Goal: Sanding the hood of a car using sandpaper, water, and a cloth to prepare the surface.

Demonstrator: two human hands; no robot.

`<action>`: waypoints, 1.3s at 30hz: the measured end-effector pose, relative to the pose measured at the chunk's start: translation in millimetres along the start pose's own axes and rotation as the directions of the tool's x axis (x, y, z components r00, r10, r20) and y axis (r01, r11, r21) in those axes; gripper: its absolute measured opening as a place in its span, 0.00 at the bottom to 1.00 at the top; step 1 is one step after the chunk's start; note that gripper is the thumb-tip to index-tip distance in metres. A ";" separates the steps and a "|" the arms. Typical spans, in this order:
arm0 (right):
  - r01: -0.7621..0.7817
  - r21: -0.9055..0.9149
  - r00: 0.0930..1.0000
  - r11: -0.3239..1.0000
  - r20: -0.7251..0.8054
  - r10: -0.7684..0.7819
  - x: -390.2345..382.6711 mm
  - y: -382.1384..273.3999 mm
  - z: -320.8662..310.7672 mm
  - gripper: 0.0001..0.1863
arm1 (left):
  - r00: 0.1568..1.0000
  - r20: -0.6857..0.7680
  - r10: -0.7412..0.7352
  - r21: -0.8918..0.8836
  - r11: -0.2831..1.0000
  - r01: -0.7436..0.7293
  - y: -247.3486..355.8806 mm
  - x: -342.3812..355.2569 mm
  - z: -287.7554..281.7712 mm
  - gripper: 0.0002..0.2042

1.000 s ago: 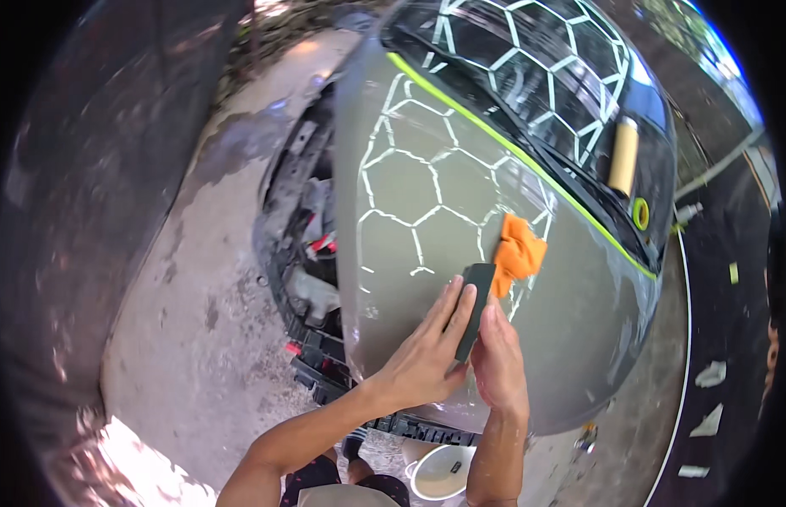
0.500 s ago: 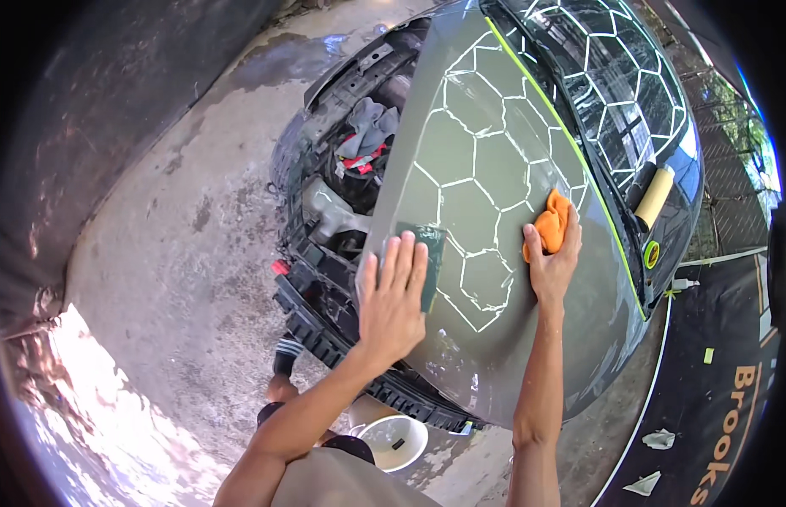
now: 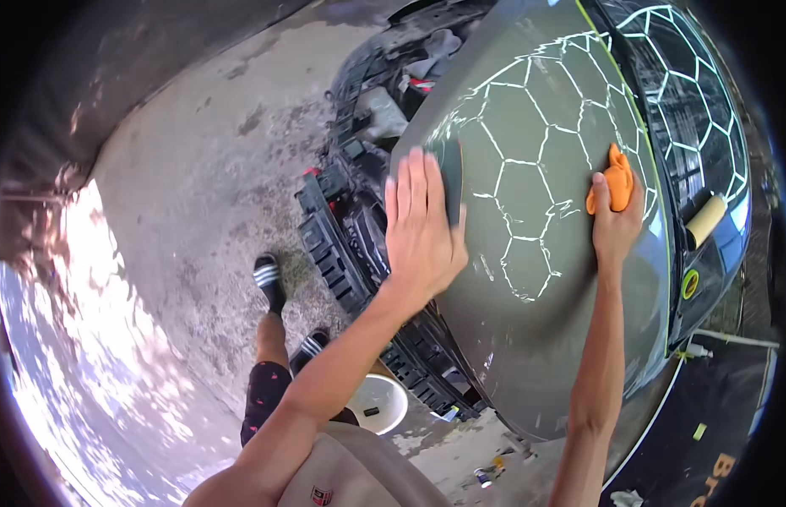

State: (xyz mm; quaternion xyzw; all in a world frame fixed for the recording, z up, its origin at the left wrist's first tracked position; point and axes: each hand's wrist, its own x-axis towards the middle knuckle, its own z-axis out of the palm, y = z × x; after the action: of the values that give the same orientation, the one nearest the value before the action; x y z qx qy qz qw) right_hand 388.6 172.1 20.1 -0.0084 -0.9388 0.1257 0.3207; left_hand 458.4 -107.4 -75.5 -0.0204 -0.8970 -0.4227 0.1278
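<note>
My left hand (image 3: 420, 224) lies on the car's grey-green hood (image 3: 503, 355) near its front edge. Its fingers are straight and close together, and its thumb rests at the edge of a dark green sheet of sandpaper (image 3: 452, 173), partly hidden under the hand. My right hand (image 3: 617, 224) grips a bunched orange cloth (image 3: 614, 186) against the hood, farther right toward the windshield. White honeycomb-shaped lines (image 3: 528, 162) cover the hood between and beyond my hands; some are smeared or broken near the front edge.
The exposed front end (image 3: 350, 224) borders the hood on the left. Below it stands a white bucket (image 3: 384, 406) with a small dark item inside. A tan paper roll (image 3: 707, 221) and a green tape roll (image 3: 689, 284) lie by the windshield. My sandalled foot (image 3: 270, 279) is on the concrete.
My left hand and the sandpaper have moved up along the hood's front edge. The right hand, still gripping the cloth, has shifted toward the windshield. The view has also shifted.
</note>
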 end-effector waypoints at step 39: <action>-0.084 -0.109 0.995 0.990 0.051 0.090 -1.7 -9.0 -4.0 0.35 | 0.886 0.251 0.389 -0.286 0.905 -0.316 -99.2 39.6 -33.1 0.33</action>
State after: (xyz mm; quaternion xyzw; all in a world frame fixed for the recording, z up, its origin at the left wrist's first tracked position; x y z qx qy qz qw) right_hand 392.9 164.2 24.4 -0.0628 -0.9514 0.0893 0.2878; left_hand 412.8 -199.2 -120.2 -0.2636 -0.8299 -0.4881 0.0607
